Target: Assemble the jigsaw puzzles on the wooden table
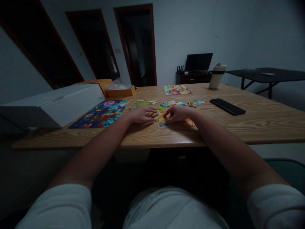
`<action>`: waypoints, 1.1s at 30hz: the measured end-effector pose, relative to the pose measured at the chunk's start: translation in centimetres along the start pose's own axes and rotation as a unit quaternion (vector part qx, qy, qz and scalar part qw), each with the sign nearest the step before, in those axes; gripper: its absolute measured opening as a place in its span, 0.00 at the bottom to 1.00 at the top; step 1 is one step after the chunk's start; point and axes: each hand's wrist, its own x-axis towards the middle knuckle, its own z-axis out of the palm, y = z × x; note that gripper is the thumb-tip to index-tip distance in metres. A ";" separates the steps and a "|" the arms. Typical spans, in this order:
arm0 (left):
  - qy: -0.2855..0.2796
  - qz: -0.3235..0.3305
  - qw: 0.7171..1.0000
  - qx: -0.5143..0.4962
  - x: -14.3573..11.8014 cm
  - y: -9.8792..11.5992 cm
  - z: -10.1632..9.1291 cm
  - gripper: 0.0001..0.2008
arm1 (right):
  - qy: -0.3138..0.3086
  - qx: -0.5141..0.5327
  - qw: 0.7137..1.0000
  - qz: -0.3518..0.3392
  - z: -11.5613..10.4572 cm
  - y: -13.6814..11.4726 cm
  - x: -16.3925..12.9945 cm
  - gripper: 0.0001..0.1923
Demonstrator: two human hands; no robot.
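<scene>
As right hand [177,113] touches puzzle [162,118], pieces [165,104] stretch sideways.

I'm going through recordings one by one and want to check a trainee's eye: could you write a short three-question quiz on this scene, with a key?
1. Multiple choice. What are the fingers of the right hand at?
A) a pencil
B) jigsaw pieces
C) a spoon

2. True or false. On the wooden table, the cup with the dark band stands farther from the person than the black phone.

3. Fill in the blank. The dark blue picture sheet lies beside a large white ____.

Key: 1. B; 2. true; 3. box.
</scene>
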 end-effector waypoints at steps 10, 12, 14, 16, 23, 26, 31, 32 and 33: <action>-0.065 -0.081 0.994 -0.031 -0.2 1.5 -0.6 0.25 | 0.012 -0.001 1.000 -0.001 0.2 0.1 0.0 0.38; -0.070 -0.093 0.993 -0.034 -0.2 1.9 -0.6 0.28 | 0.012 0.000 1.000 -0.002 0.2 0.0 0.0 0.37; -0.071 -0.089 0.993 -0.028 -0.1 2.3 -0.6 0.28 | 0.010 0.001 1.000 -0.004 0.2 0.0 0.0 0.37; -0.074 -0.077 0.994 -0.020 -0.1 2.6 -0.6 0.28 | 0.010 0.003 1.000 -0.004 0.2 -0.1 -0.1 0.37; -0.093 -0.042 0.994 -0.041 -0.3 2.6 -1.0 0.29 | 0.009 0.002 1.000 -0.006 0.1 -0.2 -0.2 0.37; -0.105 -0.063 0.991 -0.056 -0.4 2.5 -1.1 0.30 | 0.008 0.003 1.000 -0.007 0.1 -0.2 -0.2 0.38; -0.094 -0.081 0.987 -0.100 -0.4 2.3 -0.7 0.34 | 0.006 -0.005 1.000 -0.012 0.1 -0.2 -0.2 0.38; -0.092 -0.089 0.987 -0.102 -0.4 2.2 -0.6 0.34 | 0.007 -0.004 1.000 -0.015 0.1 -0.2 -0.2 0.38; -0.089 -0.095 0.986 -0.102 -0.4 2.2 -0.5 0.35 | 0.007 -0.003 1.000 -0.016 0.2 -0.2 -0.2 0.37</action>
